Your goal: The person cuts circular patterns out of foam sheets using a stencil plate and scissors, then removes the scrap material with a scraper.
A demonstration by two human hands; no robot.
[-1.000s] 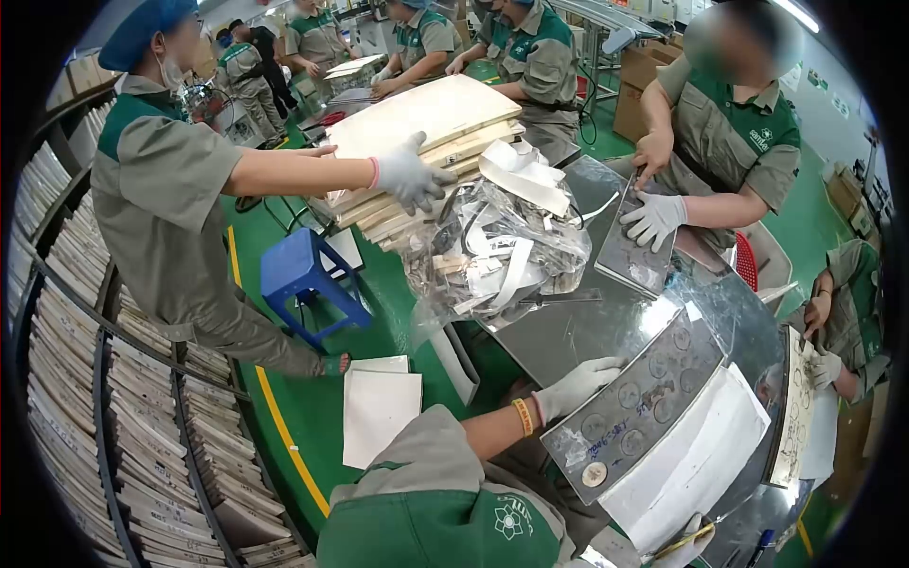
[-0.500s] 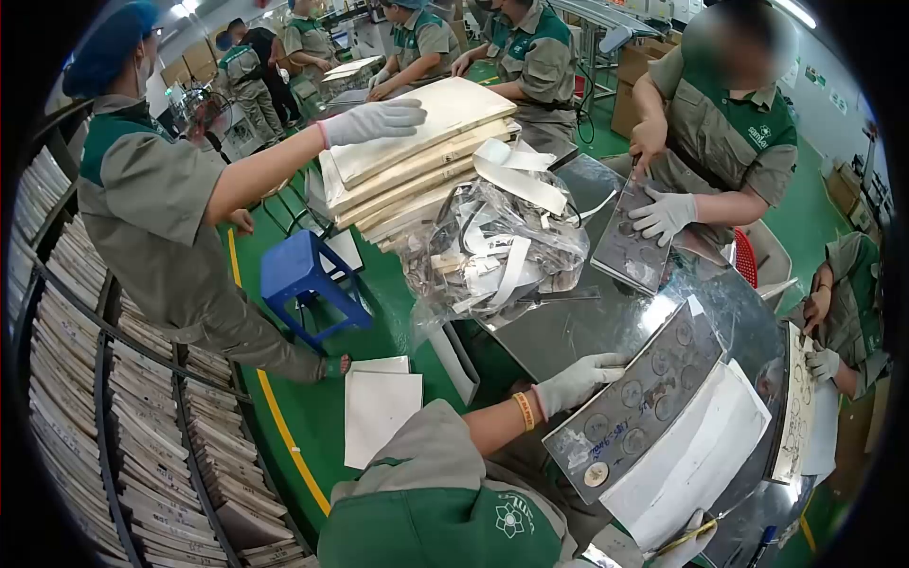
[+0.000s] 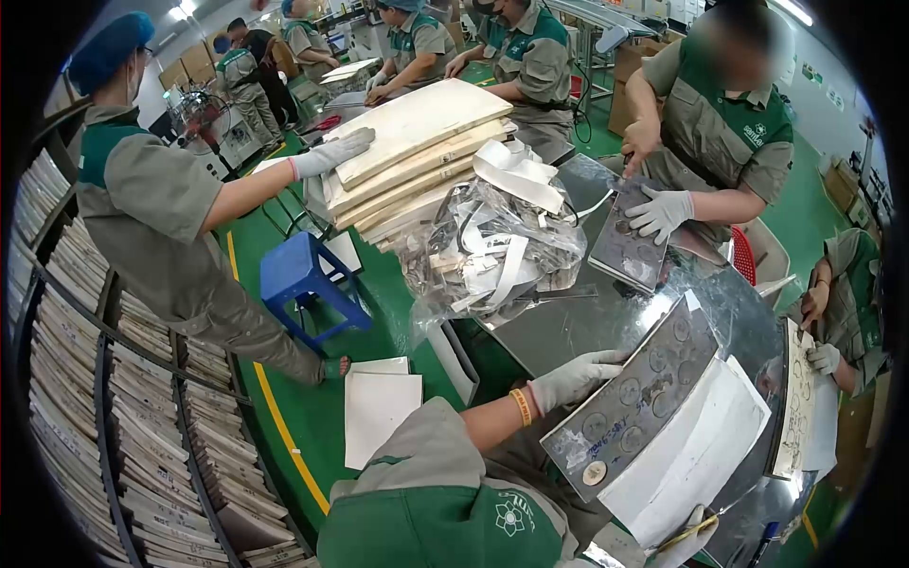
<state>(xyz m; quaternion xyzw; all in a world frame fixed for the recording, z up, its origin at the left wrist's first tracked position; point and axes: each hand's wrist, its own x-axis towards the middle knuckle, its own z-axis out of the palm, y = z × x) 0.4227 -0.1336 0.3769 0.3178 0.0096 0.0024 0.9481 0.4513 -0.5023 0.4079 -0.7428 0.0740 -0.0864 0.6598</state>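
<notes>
A dark rectangular plate point(image 3: 653, 383) with round marks and blue handwriting lies tilted in front of me at the table's edge. My left hand point(image 3: 579, 379), in a white glove, grips its left edge with the thumb over the top. A white sheet point(image 3: 696, 445) covers the lower right side of the plate. Below that sheet my right hand point(image 3: 689, 538), also gloved, closes round a slim yellow-handled tool point(image 3: 684, 533) with a thin tip pointing up right. Part of the right hand is hidden behind the sheet.
On the metal table point(image 3: 540, 331) sit a plastic bag of white scraps point(image 3: 502, 251) and a stack of boards point(image 3: 417, 142). Across it a co-worker's gloved hand point(image 3: 661, 216) rests on another plate. A blue stool point(image 3: 308, 284) and board racks point(image 3: 142, 407) stand left. A pen point(image 3: 765, 540) lies lower right.
My left hand and the plate stay nearly still. The tool in my right hand has swung so its thin tip shows. A co-worker's gloved hand has drawn back left over the board stack.
</notes>
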